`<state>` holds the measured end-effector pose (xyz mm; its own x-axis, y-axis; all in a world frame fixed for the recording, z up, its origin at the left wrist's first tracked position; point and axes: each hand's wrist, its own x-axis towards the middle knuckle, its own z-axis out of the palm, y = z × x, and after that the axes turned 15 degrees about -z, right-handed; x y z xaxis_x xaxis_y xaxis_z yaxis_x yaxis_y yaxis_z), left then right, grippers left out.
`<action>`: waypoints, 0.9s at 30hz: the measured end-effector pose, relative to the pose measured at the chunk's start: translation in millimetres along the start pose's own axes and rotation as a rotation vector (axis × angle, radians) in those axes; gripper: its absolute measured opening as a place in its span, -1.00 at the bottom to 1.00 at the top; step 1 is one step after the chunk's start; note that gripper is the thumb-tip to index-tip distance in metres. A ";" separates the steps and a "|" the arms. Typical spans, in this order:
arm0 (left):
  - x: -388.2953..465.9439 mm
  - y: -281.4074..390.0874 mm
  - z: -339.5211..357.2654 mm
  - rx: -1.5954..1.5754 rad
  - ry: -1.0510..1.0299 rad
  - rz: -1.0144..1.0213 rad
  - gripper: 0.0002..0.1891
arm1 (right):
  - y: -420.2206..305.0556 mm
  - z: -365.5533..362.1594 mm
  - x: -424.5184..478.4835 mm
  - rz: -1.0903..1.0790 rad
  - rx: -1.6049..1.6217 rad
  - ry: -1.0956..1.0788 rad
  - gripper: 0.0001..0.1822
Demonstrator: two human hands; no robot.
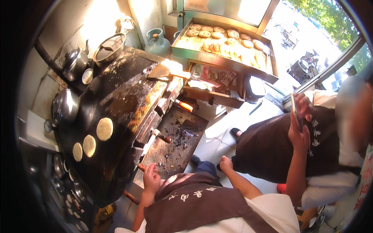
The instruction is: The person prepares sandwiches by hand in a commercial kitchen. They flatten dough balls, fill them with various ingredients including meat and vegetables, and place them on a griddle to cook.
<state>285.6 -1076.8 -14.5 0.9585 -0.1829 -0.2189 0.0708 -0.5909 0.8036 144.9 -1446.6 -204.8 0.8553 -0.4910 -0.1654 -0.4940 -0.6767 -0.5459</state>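
My left hand point(152, 178) is at the front edge of a large black griddle point(116, 166), its fingers closed around an orange-brown wooden handle point(141, 167) that sticks out from the stove's front. Three round, pale flatbreads point(89, 146) lie apart on the griddle's left part. My right hand point(226, 163) hangs at my right side, fingers curled, with nothing seen in it. More wooden handles point(184, 105) jut from the stove's front. A wooden-handled scraper point(163, 71) rests on the griddle's far corner.
A co-worker point(268, 139) in a dark apron stands close on my right, holding a phone point(296, 113). Beyond the stove are a gas cylinder point(157, 43), a metal tray point(221, 62) of browned breads and an open drawer point(214, 97). Kettles point(76, 62) stand at the griddle's back.
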 end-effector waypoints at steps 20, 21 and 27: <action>85.5 72.7 21.5 0.182 -0.006 -0.059 -0.67 | 12.5 -27.3 153.7 0.174 -0.101 -0.356 -0.74; 87.7 76.0 22.3 0.184 -0.020 -0.052 -0.67 | 17.2 -26.4 155.2 0.182 -0.081 -0.328 -0.73; 93.8 79.5 27.6 0.206 -0.041 -0.002 -0.65 | 16.1 -21.8 159.4 0.206 -0.039 -0.251 -0.72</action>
<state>373.5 -1162.6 13.6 0.9460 -0.2107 -0.2464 0.0109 -0.7390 0.6736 269.9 -1547.7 -222.0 0.7459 -0.4729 -0.4691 -0.6625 -0.5998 -0.4488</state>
